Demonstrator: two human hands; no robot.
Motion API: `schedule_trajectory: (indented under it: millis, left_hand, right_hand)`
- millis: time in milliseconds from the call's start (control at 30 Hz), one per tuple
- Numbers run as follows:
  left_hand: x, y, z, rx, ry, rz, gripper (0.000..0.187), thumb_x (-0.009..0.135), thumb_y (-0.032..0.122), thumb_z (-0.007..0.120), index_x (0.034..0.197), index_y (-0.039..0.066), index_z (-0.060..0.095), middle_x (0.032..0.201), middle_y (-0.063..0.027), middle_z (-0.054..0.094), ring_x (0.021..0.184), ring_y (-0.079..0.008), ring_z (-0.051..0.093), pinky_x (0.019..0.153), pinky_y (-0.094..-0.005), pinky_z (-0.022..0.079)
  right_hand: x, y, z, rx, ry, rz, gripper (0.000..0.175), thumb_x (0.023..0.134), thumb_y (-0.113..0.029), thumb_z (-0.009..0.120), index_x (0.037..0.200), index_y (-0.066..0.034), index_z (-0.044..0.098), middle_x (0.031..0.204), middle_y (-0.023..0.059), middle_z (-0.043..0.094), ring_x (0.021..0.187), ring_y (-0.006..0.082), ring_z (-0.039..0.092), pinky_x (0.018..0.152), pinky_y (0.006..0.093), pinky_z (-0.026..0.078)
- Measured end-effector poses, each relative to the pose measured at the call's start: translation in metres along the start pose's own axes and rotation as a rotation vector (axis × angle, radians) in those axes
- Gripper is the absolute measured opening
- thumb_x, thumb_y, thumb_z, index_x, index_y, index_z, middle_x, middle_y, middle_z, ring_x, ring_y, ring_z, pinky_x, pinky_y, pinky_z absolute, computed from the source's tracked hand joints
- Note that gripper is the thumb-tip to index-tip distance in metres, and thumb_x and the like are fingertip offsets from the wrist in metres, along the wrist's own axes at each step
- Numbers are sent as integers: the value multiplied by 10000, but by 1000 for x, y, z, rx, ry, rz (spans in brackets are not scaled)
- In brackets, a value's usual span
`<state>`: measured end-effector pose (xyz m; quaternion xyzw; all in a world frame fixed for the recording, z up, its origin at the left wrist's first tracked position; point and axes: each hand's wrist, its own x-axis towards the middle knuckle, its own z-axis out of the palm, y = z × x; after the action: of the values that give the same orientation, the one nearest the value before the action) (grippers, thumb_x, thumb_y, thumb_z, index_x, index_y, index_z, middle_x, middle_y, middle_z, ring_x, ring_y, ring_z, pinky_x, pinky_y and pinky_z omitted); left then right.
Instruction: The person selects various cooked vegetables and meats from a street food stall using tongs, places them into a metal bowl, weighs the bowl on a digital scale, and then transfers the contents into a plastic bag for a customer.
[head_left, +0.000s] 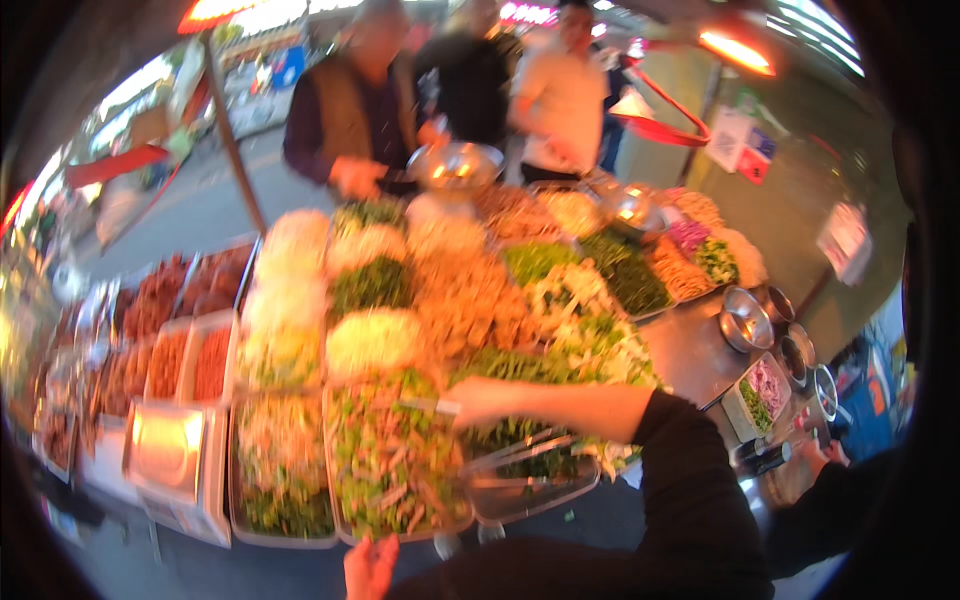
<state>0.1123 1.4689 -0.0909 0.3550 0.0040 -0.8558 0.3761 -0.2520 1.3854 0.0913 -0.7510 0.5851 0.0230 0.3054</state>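
My right hand (484, 401) reaches over the food trays and grips a slim utensil (431, 405), whose kind is blurred. Its tip is over a mix of chopped green vegetables and pale brown strips (397, 457). Down at that tray's near rim (405, 537), my left hand (371, 566) has its fingers on the edge. Metal tongs (517, 454) lie across the neighbouring tray of dark leafy greens (544, 457), partly under my right forearm. Shredded vegetables and greens (285, 450) fill the tray on the left.
Across the stall stand several people, one holding a metal bowl (456, 165). Steel bowls (746, 319) and a small tub (759, 394) stand at right, near another person's hands (817, 454). A scale-like metal box (165, 450) sits left. Lamps (739, 52) hang above.
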Motion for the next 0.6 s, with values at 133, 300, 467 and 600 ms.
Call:
schedule_trajectory:
  millis: [133, 300, 467, 600]
  left_hand:
    - [-4, -3, 35, 128, 243, -7, 363, 907, 184, 513, 1108, -109, 442, 1010, -255, 577, 928, -339, 588, 788, -389, 516]
    - [-11, -6, 29, 102, 179, 6, 283, 934, 167, 450, 1086, -71, 433, 1032, -251, 530, 978, -324, 565, 799, -382, 504]
    - [-16, -1, 29, 112, 136, -17, 292, 925, 172, 463, 1132, -34, 455, 1070, -212, 557, 990, -304, 567, 804, -383, 495]
    - [-16, -2, 25, 152, 155, -22, 303, 919, 195, 482, 1137, -16, 484, 1099, -187, 569, 1005, -291, 567, 823, -396, 483]
  right_hand:
    - [-6, -13, -12, -109, -91, 95, 296, 811, -157, 503, 1091, -63, 527, 761, 130, 596, 657, 233, 591, 574, 384, 472]
    - [13, -1, -23, 547, -238, 379, 196, 872, -171, 535, 1020, -52, 585, 647, 10, 518, 471, 79, 462, 411, 241, 363]
    - [11, 16, -50, 741, -299, 423, 138, 872, -161, 531, 952, -64, 589, 627, -17, 494, 443, 34, 418, 371, 200, 300]
    - [2, 17, -64, 701, -284, 421, 98, 870, -154, 521, 888, -91, 593, 625, -24, 493, 438, 28, 411, 376, 200, 301]
